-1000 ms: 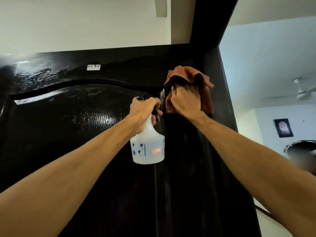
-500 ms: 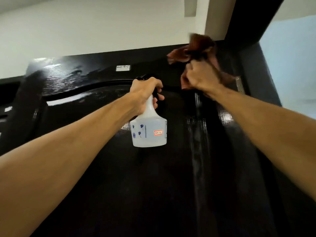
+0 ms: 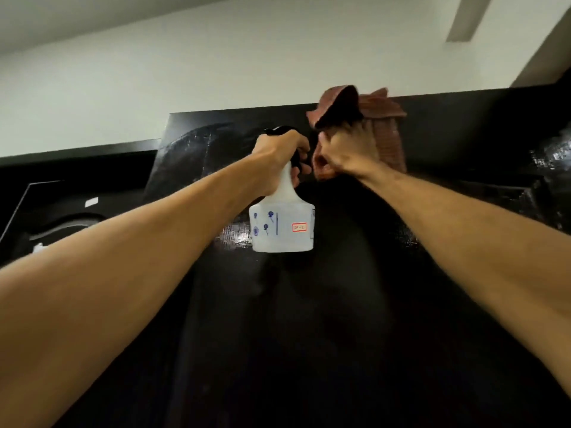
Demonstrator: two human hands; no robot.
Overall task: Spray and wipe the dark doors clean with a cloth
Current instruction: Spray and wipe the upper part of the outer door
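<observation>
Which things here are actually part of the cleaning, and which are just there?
In use:
spray bottle, gripped by the left hand
cloth, held by the right hand near the door's top
dark door

Just there:
white wall above
small white label at far left

Looks like a home interior, a room or hallway. Shows a glossy dark door [image 3: 309, 335] filling 6 o'clock and a second dark door [image 3: 61, 217] at 9 o'clock, with arched raised moulding and a small white sticker [image 3: 91, 201]. Has plain white painted wall [image 3: 216, 72] at 12 o'clock, meeting a pale ceiling [image 3: 61, 13] at 11 o'clock.
</observation>
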